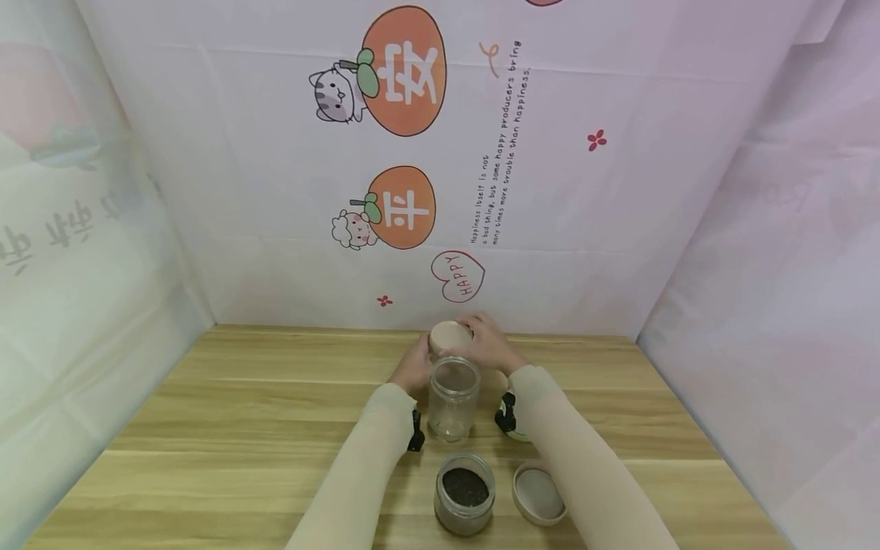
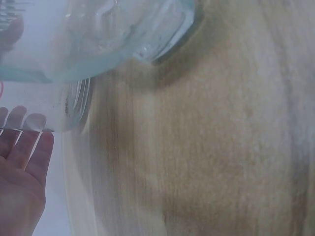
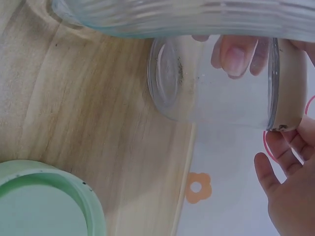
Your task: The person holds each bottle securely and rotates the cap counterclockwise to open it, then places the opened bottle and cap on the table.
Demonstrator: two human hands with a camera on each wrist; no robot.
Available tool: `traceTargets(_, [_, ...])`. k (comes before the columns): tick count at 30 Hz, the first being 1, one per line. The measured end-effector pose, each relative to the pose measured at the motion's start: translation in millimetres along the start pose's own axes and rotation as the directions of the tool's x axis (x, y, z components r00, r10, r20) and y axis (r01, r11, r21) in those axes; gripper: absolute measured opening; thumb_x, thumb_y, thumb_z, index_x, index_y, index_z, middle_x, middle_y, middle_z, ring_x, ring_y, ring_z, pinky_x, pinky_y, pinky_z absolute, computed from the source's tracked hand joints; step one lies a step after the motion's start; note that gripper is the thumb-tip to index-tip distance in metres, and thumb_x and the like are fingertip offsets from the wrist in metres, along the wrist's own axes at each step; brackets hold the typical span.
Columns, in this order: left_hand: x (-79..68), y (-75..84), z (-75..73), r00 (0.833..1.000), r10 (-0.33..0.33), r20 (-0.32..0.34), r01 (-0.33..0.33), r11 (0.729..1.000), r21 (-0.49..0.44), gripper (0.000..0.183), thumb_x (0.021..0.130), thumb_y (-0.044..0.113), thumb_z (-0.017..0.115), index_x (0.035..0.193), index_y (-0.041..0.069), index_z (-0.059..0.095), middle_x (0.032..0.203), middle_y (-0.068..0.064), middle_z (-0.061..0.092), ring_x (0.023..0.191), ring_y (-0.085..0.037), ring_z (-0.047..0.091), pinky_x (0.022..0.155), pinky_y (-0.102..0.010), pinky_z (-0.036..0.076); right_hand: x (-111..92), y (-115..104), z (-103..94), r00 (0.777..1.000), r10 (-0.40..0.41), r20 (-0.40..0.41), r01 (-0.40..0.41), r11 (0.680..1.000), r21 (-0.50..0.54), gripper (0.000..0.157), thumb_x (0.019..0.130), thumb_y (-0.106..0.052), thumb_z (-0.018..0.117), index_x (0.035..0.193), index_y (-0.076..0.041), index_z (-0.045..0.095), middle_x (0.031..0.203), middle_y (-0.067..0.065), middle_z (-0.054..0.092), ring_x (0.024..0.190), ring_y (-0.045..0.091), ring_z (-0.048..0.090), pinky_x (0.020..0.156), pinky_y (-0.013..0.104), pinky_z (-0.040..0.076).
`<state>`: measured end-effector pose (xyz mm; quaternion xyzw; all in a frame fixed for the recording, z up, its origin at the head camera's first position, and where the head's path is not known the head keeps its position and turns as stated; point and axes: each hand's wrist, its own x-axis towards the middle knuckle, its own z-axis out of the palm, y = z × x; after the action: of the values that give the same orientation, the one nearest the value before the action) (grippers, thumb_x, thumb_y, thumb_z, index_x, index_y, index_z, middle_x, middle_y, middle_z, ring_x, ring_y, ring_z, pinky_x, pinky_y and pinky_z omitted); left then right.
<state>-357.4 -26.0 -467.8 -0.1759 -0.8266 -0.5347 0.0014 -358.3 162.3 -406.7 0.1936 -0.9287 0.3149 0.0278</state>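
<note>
A clear jar (image 3: 216,105) with a beige lid (image 1: 450,334) on it stands at the back of the table. My left hand (image 1: 412,365) holds its side, with fingers along the glass in the left wrist view. My right hand (image 1: 486,344) grips the lid, and the right wrist view shows fingertips at its edge. A few dark specks lie inside at the bottom of this jar. Just in front, a taller clear open jar (image 1: 452,409) partly hides the held one; neither hand grips it.
Nearer me stands an open glass jar (image 1: 464,513) with dark, grainy contents. A pale lid (image 1: 538,495) lies to its right, partly under my right sleeve. A light green lid (image 3: 49,196) lies right of the taller jar. A printed white cloth (image 1: 550,229) hangs behind the table.
</note>
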Motion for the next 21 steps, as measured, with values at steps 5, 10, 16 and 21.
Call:
traceTargets(5, [0.6, -1.2, -0.7, 1.0, -0.01, 0.0, 0.01, 1.0, 0.014, 0.086, 0.086, 0.025, 0.082, 0.153, 0.005, 0.033, 0.151, -0.017, 0.045, 0.139, -0.033, 0.041, 0.115, -0.05, 0.031, 1.9, -0.5, -4.0, 0.999, -0.019, 0.026, 0.018, 1.0, 0.022, 0.084, 0.076, -0.049, 0.085, 0.141, -0.006, 0.054, 0.136, 0.012, 0.048, 0.115, 0.026, 0.049, 0.093, 0.044, 0.05])
traceTargets(10, [1.3, -1.2, -1.3, 0.999, -0.032, 0.011, 0.032, 0.999, -0.017, 0.088, 0.084, 0.027, 0.084, 0.153, 0.008, 0.033, 0.153, -0.014, 0.043, 0.141, -0.032, 0.038, 0.116, -0.051, 0.029, 3.4, -1.8, -8.0, 0.998, -0.037, 0.042, 0.037, 0.999, -0.002, 0.082, 0.076, -0.045, 0.085, 0.139, -0.003, 0.054, 0.132, 0.014, 0.049, 0.114, 0.027, 0.049, 0.093, 0.045, 0.049])
traceTargets(16, [1.9, -0.4, -2.3, 0.999, -0.025, 0.019, 0.025, 1.0, 0.004, 0.093, 0.082, 0.028, 0.085, 0.153, 0.003, 0.03, 0.153, -0.018, 0.041, 0.14, -0.035, 0.038, 0.115, -0.052, 0.03, 2.7, -6.1, -4.1, 0.999, -0.025, 0.024, 0.026, 0.999, -0.039, 0.087, 0.078, -0.053, 0.078, 0.141, 0.0, 0.05, 0.132, 0.015, 0.049, 0.115, 0.029, 0.046, 0.094, 0.048, 0.047])
traceTargets(21, [1.9, 2.6, -1.1, 0.999, -0.043, -0.003, 0.044, 0.998, 0.042, 0.094, 0.081, 0.03, 0.086, 0.152, 0.003, 0.032, 0.147, -0.019, 0.047, 0.135, -0.036, 0.045, 0.113, -0.053, 0.034, -0.1, -3.4, 1.1, 1.0, 0.002, -0.005, -0.002, 0.999, -0.037, 0.091, 0.077, -0.057, 0.078, 0.143, -0.002, 0.049, 0.135, 0.014, 0.047, 0.117, 0.028, 0.045, 0.096, 0.049, 0.046])
